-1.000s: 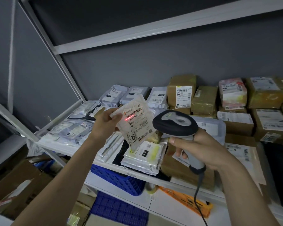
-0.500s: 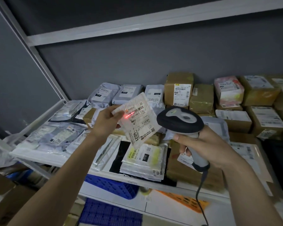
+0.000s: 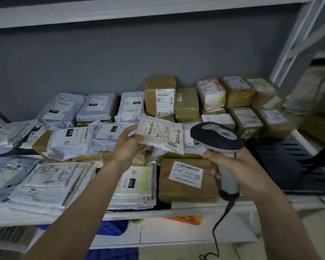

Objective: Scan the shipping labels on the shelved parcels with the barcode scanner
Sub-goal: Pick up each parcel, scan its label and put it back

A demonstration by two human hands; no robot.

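While the right hand [image 3: 238, 166] grips the scanner [image 3: 217, 139], the left hand [image 3: 129, 145] pinches the parcel [image 3: 160, 136] beside it.

— What is being done with the small white parcel [image 3: 160, 136] now?
— It is being tipped from near upright toward flat and lowered by the left hand [image 3: 127, 145], over the grey mailers at the middle of the shelf [image 3: 204, 207]. Its label is being turned so the printed end points to about 4 o'clock.
— And the red scan line?
— It is no longer being cast on the label; no red is being shown anywhere on it.
— Is the barcode scanner [image 3: 217, 141] being moved?
— It is being carried to 3 o'clock of the parcel by the right hand [image 3: 238, 169], its head no longer being aimed at the label.
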